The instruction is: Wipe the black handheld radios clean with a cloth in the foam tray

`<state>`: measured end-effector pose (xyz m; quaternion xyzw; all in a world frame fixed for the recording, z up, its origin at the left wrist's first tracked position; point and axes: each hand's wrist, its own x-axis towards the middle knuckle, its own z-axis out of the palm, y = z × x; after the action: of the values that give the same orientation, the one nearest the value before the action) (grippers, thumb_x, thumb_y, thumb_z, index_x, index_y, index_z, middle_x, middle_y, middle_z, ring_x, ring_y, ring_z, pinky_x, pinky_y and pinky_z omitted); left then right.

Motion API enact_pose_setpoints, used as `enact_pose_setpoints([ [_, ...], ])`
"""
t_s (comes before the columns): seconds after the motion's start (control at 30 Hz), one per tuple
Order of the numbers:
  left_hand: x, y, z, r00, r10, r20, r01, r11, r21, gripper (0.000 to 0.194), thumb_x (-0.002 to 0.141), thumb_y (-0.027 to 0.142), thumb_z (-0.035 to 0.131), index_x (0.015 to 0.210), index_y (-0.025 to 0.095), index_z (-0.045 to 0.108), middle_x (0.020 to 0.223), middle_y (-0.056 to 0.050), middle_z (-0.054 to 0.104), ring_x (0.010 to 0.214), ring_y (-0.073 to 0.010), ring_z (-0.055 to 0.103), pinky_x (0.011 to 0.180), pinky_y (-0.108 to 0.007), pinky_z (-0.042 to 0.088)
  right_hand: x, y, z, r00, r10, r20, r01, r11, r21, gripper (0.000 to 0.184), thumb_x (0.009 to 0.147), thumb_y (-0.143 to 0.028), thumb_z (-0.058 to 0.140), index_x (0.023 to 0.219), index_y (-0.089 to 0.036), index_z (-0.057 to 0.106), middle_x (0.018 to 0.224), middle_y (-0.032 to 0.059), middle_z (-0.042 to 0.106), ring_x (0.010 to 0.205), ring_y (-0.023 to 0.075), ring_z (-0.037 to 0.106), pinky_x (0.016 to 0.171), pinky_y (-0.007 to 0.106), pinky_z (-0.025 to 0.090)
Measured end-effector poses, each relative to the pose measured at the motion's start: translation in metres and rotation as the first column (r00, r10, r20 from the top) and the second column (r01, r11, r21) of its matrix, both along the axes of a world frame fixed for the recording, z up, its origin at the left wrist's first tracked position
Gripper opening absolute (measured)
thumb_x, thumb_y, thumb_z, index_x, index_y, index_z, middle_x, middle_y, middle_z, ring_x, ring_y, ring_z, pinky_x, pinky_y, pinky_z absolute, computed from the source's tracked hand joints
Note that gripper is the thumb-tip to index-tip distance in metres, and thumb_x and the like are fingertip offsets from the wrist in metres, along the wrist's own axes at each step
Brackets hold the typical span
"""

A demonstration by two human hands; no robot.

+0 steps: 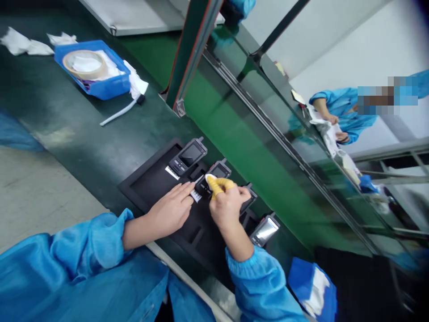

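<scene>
A black foam tray (147, 176) lies on the bench in front of me, holding a row of handheld radios with screens. The leftmost radio (188, 156) sits in its slot above a white label (172, 172). Over the second radio (219, 170), my right hand (228, 203) is closed in a pinch, with yellow covers on its fingers. A small white tip shows at its fingertips; I cannot make out what it is. My left hand (172, 210) lies flat with fingers stretched, touching beside that radio's barcode label (196, 195). The third radio (248, 199) is partly hidden behind my right hand.
The rightmost radio (266, 230) has a bright screen. A blue bin (115, 85) with a tape roll (84, 65) and white cloths stands upper left, near a thin white tube (119, 112). Another blue bin (295, 279) is lower right. A metal post (191, 58) rises behind; a co-worker (351, 112) sits beyond.
</scene>
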<state>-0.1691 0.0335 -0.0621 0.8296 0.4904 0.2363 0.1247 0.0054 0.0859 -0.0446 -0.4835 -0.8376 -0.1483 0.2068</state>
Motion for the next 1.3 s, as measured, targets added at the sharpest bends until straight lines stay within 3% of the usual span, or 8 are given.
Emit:
enact_pose_setpoints([
  [0.13, -0.031, 0.004, 0.005, 0.992, 0.124, -0.028, -0.122, 0.991, 0.057, 0.024, 0.089, 0.012, 0.039, 0.089, 0.010, 0.063, 0.132, -0.021, 0.054, 0.128, -0.0309, 0.045, 0.110, -0.050, 0.031, -0.023, 0.052, 0.012, 1.000, -0.010, 0.018, 0.011, 1.000, -0.006, 0.040, 0.068, -0.002, 0.044, 0.092, -0.022, 0.069, 0.096, 0.0048, 0.060, 0.086, 0.0181, 0.046, 0.081, 0.039, 0.021],
  [0.27, -0.049, 0.007, -0.002, 0.982, 0.160, -0.104, -0.157, 0.987, 0.028, 0.024, 0.087, 0.008, 0.039, 0.092, 0.009, 0.062, 0.135, -0.021, 0.050, 0.131, -0.0304, 0.041, 0.111, -0.052, 0.028, -0.047, 0.078, 0.004, 0.997, -0.028, 0.073, 0.032, 0.998, -0.055, 0.035, 0.070, -0.002, 0.044, 0.085, -0.021, 0.069, 0.095, 0.0059, 0.060, 0.085, 0.0191, 0.044, 0.081, 0.041, 0.021],
  [0.33, -0.049, 0.007, -0.007, 0.983, 0.147, -0.108, -0.147, 0.989, 0.007, 0.023, 0.085, 0.007, 0.040, 0.093, 0.009, 0.062, 0.137, -0.021, 0.048, 0.133, -0.0291, 0.039, 0.112, -0.049, 0.028, -0.056, 0.071, -0.006, 0.995, -0.002, 0.101, 0.008, 0.998, -0.061, 0.035, 0.071, -0.002, 0.044, 0.087, -0.021, 0.069, 0.095, 0.0061, 0.060, 0.085, 0.0189, 0.044, 0.081, 0.041, 0.021],
  [0.5, -0.044, 0.006, -0.011, 0.984, 0.147, -0.102, -0.150, 0.988, -0.025, 0.025, 0.082, 0.005, 0.042, 0.097, 0.007, 0.061, 0.139, -0.023, 0.045, 0.134, -0.0289, 0.037, 0.113, -0.047, 0.028, -0.065, 0.042, -0.016, 0.956, 0.225, 0.185, -0.215, 0.974, -0.075, 0.030, 0.078, -0.006, 0.048, 0.092, -0.023, 0.069, 0.092, 0.0032, 0.061, 0.084, 0.0162, 0.045, 0.083, 0.038, 0.020],
  [0.7, -0.045, 0.005, -0.008, 0.986, 0.136, -0.097, -0.140, 0.989, -0.037, 0.026, 0.081, 0.002, 0.040, 0.096, 0.006, 0.061, 0.139, -0.023, 0.045, 0.134, -0.0308, 0.035, 0.113, -0.048, 0.027, -0.071, 0.077, 0.000, 0.974, 0.026, 0.226, -0.032, 0.999, 0.020, 0.028, 0.082, -0.006, 0.044, 0.084, -0.019, 0.069, 0.094, 0.0055, 0.063, 0.085, 0.0178, 0.046, 0.085, 0.041, 0.017],
  [0.93, -0.042, 0.004, -0.011, 0.985, 0.149, -0.083, -0.152, 0.988, -0.025, 0.025, 0.082, 0.006, 0.043, 0.100, 0.006, 0.060, 0.139, -0.023, 0.045, 0.135, -0.0305, 0.035, 0.114, -0.048, 0.025, -0.082, 0.043, -0.009, 0.941, 0.252, 0.226, -0.242, 0.968, -0.070, 0.024, 0.084, -0.011, 0.047, 0.089, -0.021, 0.068, 0.089, 0.0035, 0.061, 0.083, 0.0152, 0.047, 0.084, 0.039, 0.020],
  [1.13, -0.042, 0.003, -0.011, 0.985, 0.151, -0.086, -0.154, 0.988, -0.029, 0.026, 0.082, 0.003, 0.041, 0.099, 0.006, 0.061, 0.141, -0.022, 0.043, 0.135, -0.0304, 0.035, 0.114, -0.048, 0.026, -0.074, 0.066, -0.002, 0.972, 0.069, 0.223, -0.089, 0.993, 0.081, 0.027, 0.078, -0.005, 0.045, 0.079, -0.019, 0.067, 0.086, 0.0035, 0.062, 0.080, 0.0159, 0.046, 0.084, 0.040, 0.018],
  [1.3, -0.043, 0.003, -0.012, 0.982, 0.155, -0.106, -0.157, 0.987, -0.012, 0.027, 0.083, 0.005, 0.041, 0.101, 0.006, 0.061, 0.140, -0.022, 0.044, 0.135, -0.0293, 0.034, 0.114, -0.047, 0.026, -0.086, 0.055, -0.004, 0.952, 0.174, 0.253, -0.197, 0.978, 0.069, 0.024, 0.080, -0.008, 0.047, 0.080, -0.021, 0.067, 0.085, 0.0024, 0.062, 0.080, 0.0149, 0.045, 0.084, 0.038, 0.020],
])
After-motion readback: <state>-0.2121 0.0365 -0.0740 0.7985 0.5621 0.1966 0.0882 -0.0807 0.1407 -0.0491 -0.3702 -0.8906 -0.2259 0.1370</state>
